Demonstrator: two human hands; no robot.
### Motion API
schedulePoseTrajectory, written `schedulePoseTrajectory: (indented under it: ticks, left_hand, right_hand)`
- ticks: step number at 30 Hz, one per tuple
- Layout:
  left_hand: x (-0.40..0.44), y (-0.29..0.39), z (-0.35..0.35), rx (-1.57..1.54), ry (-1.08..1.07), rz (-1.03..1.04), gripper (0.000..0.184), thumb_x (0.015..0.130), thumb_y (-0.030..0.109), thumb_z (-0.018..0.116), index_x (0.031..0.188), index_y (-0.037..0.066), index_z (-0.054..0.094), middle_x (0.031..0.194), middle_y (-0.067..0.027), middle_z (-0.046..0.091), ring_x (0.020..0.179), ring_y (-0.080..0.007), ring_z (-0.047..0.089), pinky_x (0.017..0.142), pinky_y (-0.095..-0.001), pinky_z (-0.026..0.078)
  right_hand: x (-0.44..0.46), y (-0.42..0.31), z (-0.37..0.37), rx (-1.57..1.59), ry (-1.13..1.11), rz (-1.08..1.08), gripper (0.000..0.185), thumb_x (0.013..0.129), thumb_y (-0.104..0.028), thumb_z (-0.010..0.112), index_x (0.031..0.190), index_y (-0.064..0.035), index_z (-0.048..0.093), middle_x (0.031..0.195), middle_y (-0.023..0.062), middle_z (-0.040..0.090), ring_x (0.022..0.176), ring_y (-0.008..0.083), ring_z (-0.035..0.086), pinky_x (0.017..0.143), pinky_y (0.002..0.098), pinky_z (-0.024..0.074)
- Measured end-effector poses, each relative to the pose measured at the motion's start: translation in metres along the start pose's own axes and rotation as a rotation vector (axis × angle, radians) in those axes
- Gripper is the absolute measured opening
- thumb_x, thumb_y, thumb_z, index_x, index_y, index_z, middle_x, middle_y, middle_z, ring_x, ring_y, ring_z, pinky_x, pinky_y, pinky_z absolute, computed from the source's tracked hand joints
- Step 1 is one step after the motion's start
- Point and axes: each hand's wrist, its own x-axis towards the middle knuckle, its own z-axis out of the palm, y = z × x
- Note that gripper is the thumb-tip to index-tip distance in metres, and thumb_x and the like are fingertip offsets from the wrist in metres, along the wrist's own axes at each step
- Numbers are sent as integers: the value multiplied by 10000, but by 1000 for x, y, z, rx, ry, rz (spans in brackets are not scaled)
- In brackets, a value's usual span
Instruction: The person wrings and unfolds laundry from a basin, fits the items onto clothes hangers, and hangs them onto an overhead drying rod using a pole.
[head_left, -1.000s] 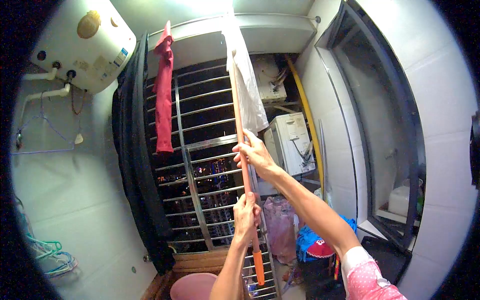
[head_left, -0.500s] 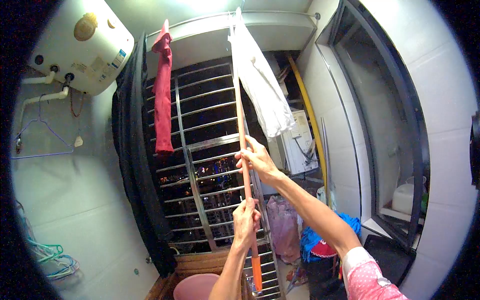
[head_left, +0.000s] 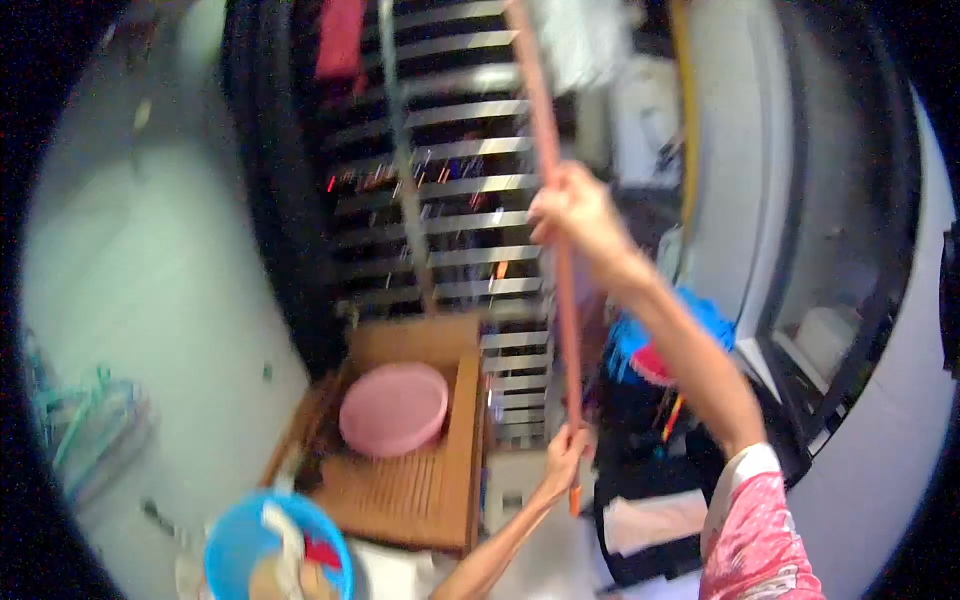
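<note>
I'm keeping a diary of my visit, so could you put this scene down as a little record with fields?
Right hand: closed round the pole, higher up
Left hand: closed round the pole, near its lower end
Pole: long, pinkish, orange at the lower tip; upper end out of the picture
Top edge: red cloth and white cloth, both cut off
Behind: metal bars, small lights beyond
Lower left: pink basin on a wooden unit; blue bucket with things inside
Picture: blurred
</note>
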Motion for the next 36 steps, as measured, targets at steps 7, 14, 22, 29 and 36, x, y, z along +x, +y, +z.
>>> schedulePoseTrajectory:
  ticks: [7, 14, 22, 29, 36]
  left_hand:
    - [-137, -91, -8, 613, -318, -702, 202, 749, 184, 588, 797, -11, 605, 868, -229, 608, 801, -345, 615, 707, -436, 462]
    - [-159, -124, -37, 649, -29, -612, 205, 805, 206, 532, 850, 15, 590, 723, -215, 614, 674, -324, 623, 607, -426, 492]
    - [-189, -70, -97, 596, 54, -512, 297, 805, 191, 577, 1048, 20, 575, 761, -155, 631, 695, -259, 610, 637, -368, 479]
    - [-220, -110, -83, 497, -95, -583, 275, 811, 157, 586, 1040, 5, 571, 768, -141, 642, 715, -216, 618, 667, -326, 483]
    - [-167, -114, -93, 457, 10, -712, 194, 817, 122, 558, 974, 9, 572, 763, -204, 616, 726, -356, 608, 665, -402, 473]
  right_hand:
    - [-14, 3, -1, -125, -124, -36, 300, 863, -289, 556, 1076, -79, 573, 945, -12, 614, 771, 69, 549, 703, 208, 417]
    - [-61, 100, 28, -132, -94, 208, 384, 850, -287, 575, 1127, -31, 509, 827, 5, 552, 691, 93, 530, 619, 218, 440]
    - [-133, 201, 31, -187, -119, 415, 172, 809, -169, 588, 883, -14, 590, 736, 17, 551, 697, 100, 488, 620, 239, 379]
    - [-156, 315, 8, -373, -79, 617, 277, 798, -298, 613, 819, -21, 618, 748, 55, 604, 716, 154, 551, 661, 294, 425]
    - [-148, 415, 11, -526, -155, 531, 219, 800, -226, 625, 823, -9, 606, 676, 33, 568, 623, 121, 522, 569, 270, 410]
